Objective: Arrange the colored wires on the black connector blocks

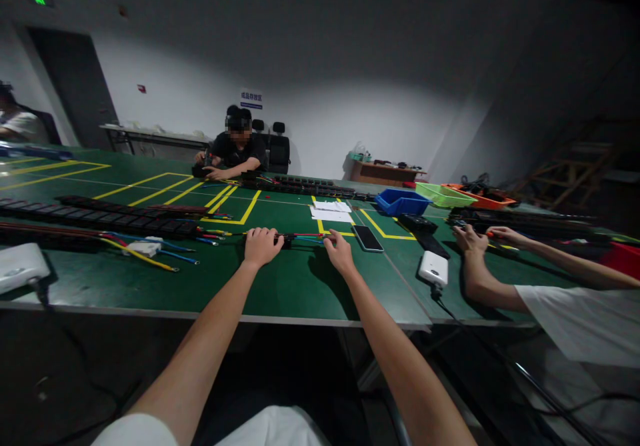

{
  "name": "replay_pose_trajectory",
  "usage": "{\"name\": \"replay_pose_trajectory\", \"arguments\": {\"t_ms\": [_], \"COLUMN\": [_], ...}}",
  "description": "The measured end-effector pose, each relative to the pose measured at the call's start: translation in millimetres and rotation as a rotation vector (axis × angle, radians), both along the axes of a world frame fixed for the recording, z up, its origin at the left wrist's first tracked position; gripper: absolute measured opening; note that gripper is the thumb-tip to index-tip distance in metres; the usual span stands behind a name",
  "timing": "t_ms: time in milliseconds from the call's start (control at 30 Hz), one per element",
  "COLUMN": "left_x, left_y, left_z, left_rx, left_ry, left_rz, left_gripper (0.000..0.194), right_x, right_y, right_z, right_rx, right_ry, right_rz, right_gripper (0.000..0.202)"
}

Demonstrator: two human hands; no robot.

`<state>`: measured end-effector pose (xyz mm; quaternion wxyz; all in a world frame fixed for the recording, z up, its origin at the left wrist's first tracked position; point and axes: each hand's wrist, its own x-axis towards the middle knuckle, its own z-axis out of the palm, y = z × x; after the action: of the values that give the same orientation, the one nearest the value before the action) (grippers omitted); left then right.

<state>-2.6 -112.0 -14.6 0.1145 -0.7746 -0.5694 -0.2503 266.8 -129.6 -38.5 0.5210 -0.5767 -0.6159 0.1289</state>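
Coloured wires run from left hand, curled over a black piece, to right hand (either's grip: cannot tell).

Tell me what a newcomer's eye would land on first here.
Probably the bright yellow lines marked across the long green tabletop. Next, front and centre, come the wearer's left grip and right grip, with coloured wires running between them. Farther off to the right, the blue bin, light green bin and orange bin stand out against the dim room.
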Motion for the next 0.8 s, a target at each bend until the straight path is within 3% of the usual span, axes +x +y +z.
{"name": "replay_pose_trajectory", "arguments": {"t_ms": [133,267,533,800], "left_x": [-0.5,-1.1,-2.1,-0.5], "left_y": [-0.6,-0.5,0.5,-1.3], "left_z": [1.0,1.5,2.5,1.7], "left_rx": [-0.007,-0.018,-0.012,0.011], "left_ry": [-0.008,-0.011,0.008,-0.016], "left_rz": [-0.005,-0.017,-0.023,-0.016], "left_gripper": [0.039,0.038,0.035,0.040], "right_x": [0.2,0.3,1.3,1.9], "right_y": [-0.8,-0.7,4.2,3.5], "right_z": [3.3,5.5,-2.5,-0.8], "right_rx": [0.006,0.035,0.001,0.016], "right_ry": [0.007,0.036,0.072,0.052], "right_rz": [0.024,0.062,0.041,0.082], "right_gripper": [0.034,0.042,0.038,0.055]}}
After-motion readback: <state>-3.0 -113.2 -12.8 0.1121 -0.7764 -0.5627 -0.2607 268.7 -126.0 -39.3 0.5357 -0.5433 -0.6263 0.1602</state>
